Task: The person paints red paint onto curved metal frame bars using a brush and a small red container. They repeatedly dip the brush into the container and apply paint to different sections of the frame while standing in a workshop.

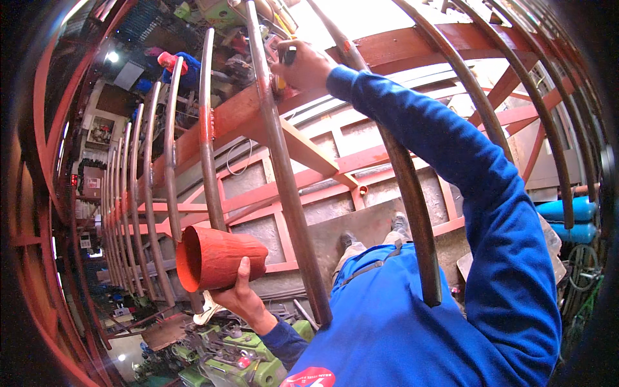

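Note:
My left hand [244, 302] is wrapped round a tapered, red-orange, paint-coated container [235, 258]. The container is tilted in this view, its wide mouth toward the left. A white rag [207, 308] hangs beside that hand. My right hand [307, 66] is stretched far forward with its fingers curled round a tool with a black handle [290, 55]; its working end is hidden. It is close to a dark metal bar [274, 129] that has glossy red paint on it near the hand. Another bar [412, 200] passes under my right forearm.
A row of similar bars [206, 116] runs left and right along a red-brown beam [380, 48]. Red framing [322, 158] lies below, near my shoes [400, 222]. Green machinery [245, 361] stands lower left, blue cylinders [567, 219] at right. A person in a red cap [171, 61] is at far left.

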Motion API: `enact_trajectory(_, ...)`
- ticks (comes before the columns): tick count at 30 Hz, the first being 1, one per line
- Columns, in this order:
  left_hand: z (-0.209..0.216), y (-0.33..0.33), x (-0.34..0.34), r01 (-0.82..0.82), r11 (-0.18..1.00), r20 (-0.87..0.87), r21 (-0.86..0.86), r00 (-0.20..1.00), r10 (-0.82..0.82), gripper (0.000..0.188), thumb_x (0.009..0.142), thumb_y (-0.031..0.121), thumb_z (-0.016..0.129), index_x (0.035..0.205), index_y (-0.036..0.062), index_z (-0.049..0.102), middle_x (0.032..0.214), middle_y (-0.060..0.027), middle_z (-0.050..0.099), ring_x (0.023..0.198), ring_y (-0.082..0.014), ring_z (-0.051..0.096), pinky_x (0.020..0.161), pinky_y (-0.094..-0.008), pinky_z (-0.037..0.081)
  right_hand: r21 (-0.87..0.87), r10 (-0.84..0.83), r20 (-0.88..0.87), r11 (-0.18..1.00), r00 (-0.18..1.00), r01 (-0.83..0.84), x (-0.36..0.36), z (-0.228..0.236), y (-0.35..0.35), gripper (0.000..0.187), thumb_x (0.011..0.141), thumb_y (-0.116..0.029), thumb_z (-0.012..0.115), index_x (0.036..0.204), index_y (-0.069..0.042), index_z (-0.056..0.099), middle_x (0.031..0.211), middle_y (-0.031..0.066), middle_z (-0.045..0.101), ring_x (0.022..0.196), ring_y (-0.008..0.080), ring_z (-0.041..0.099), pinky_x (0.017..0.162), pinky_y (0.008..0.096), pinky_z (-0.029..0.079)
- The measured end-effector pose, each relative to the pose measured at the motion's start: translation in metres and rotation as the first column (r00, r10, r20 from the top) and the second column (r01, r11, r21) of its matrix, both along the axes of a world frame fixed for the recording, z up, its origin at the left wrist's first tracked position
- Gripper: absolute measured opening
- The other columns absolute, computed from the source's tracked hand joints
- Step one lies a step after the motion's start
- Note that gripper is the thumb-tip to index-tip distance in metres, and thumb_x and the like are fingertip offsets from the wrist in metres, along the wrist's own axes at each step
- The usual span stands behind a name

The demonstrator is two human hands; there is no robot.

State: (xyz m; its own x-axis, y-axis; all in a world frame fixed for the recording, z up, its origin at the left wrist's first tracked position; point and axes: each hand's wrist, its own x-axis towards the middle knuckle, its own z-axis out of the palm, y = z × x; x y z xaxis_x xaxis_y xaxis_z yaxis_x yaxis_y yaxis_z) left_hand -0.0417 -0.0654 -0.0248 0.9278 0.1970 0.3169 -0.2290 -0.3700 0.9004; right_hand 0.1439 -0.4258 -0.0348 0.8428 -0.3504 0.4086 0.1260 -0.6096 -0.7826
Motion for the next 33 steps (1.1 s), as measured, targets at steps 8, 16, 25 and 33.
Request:
enact_trajectory(8,-0.004,-0.014,0.01,0.077,0.997,0.015,-0.015,0.997,-0.077,0.063,0.066,0.017,0.078,0.119,-0.0037,0.052,0.114,-0.013,0.058,0.1,-0.0245,0.057,0.092,-0.0376,0.044,-0.236,-0.085,0.065,0.967,0.994,0.098,0.036,-0.057,-0.047,0.04,0.078,-0.036,0.062,0.103,-0.004,0.063,0.086,0.0162,0.066,0.077,0.0238,0.065,0.072,0.0332,0.052)
enact_trajectory(16,0.006,-0.018,0.003,0.024,1.0,0.022,0.0,0.999,-0.024,0.069,0.063,0.017,0.081,0.121,-0.0033,0.05,0.116,-0.0127,0.057,0.102,-0.0251,0.057,0.095,-0.0385,0.043,0.072,0.037,-0.134,0.997,0.99,-0.028,0.0,0.036,-0.003,0.051,0.086,-0.044,0.049,0.09,0.004,0.065,0.073,0.0168,0.066,0.069,0.0304,0.066,0.07,0.0398,0.054)
enact_trajectory(25,0.002,-0.009,0.006,0.04,0.999,0.075,-0.024,0.996,-0.039,0.07,0.062,0.014,0.081,0.123,-0.0036,0.049,0.118,-0.0128,0.055,0.105,-0.0247,0.055,0.096,-0.038,0.043,-0.526,0.041,-0.056,0.848,0.998,-0.064,0.026,0.032,0.002,0.044,0.087,-0.037,0.047,0.079,0.002,0.064,0.078,0.0217,0.065,0.07,0.0311,0.066,0.068,0.0426,0.054)
enact_trajectory(33,-0.003,0.005,0.01,0.026,0.998,0.046,-0.054,0.999,-0.024,0.074,0.061,0.013,0.083,0.124,-0.0018,0.047,0.118,-0.0129,0.055,0.105,-0.0237,0.055,0.097,-0.0373,0.043,-0.005,0.064,0.02,0.998,0.998,-0.064,0.033,0.053,0.044,0.044,0.082,-0.04,0.055,0.079,0.003,0.063,0.074,0.021,0.065,0.067,0.03,0.066,0.065,0.0441,0.054)
